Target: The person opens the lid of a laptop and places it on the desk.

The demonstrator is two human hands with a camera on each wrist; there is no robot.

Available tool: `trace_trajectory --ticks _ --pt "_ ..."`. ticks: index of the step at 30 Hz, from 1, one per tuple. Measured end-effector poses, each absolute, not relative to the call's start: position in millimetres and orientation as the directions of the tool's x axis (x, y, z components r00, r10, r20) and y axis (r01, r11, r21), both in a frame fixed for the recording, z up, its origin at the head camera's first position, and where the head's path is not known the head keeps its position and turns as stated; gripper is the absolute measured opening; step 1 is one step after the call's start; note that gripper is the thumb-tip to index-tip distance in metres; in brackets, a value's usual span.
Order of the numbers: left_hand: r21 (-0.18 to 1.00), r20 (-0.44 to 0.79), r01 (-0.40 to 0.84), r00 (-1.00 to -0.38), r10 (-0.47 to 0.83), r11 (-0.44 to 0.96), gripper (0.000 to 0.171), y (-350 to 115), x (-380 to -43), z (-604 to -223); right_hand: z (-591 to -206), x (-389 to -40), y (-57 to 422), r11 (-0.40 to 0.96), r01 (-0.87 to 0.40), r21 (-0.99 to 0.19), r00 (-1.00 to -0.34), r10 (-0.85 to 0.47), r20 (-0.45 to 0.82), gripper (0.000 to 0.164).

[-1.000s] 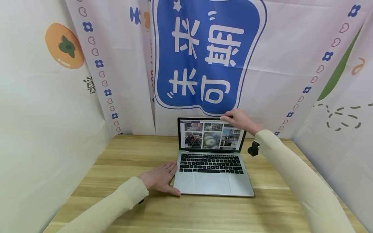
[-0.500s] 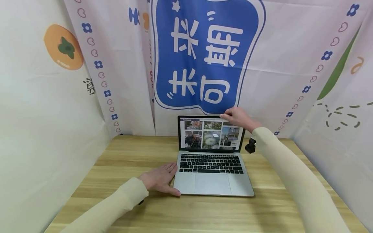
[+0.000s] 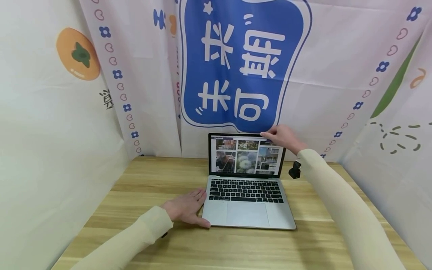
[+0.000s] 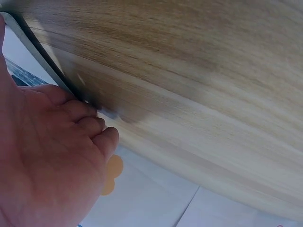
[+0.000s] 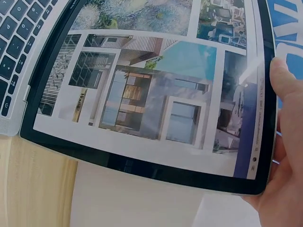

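Note:
A silver laptop (image 3: 248,214) stands open on the wooden table, with its lit screen (image 3: 246,156) showing a grid of pictures. At the right part of the screen's top edge, my right hand (image 3: 282,137) pinches the lid; the right wrist view has the thumb (image 5: 284,78) on the front bezel and the other fingers behind, partly hidden. My left hand (image 3: 186,208) rests on the table against the left side of the laptop's base, its thumb at the front left corner. In the left wrist view, the fingertips of the left hand (image 4: 52,146) touch the laptop's edge (image 4: 40,54).
The wooden table (image 3: 236,249) extends around the laptop on every side. A printed white cloth with a blue sign (image 3: 233,63) hangs close behind the screen. White cloth walls (image 3: 60,150) border the table on the left and right. A black wrist camera (image 3: 295,170) hangs beneath the right sleeve.
The screen has tilted slightly farther back, with my right hand moving along on its top edge. The pictures look brighter. My left hand has kept its place beside the base.

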State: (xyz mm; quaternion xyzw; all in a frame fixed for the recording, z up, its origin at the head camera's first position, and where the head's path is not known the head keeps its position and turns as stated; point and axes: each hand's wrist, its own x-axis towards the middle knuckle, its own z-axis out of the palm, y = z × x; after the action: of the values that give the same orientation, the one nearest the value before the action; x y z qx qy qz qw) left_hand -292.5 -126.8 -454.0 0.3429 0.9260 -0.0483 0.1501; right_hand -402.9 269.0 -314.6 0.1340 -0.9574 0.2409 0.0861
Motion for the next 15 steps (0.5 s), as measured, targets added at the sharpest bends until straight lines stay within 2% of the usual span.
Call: trace_trajectory --ticks 15 --pt "0.023 -0.312 0.647 -0.720 0.620 0.763 0.122 -127.8 -293.4 -454.1 -316.6 -409.2 272.4 0.852 -0.292 -0.435 -0.942 -0.177 0.286 0.044"
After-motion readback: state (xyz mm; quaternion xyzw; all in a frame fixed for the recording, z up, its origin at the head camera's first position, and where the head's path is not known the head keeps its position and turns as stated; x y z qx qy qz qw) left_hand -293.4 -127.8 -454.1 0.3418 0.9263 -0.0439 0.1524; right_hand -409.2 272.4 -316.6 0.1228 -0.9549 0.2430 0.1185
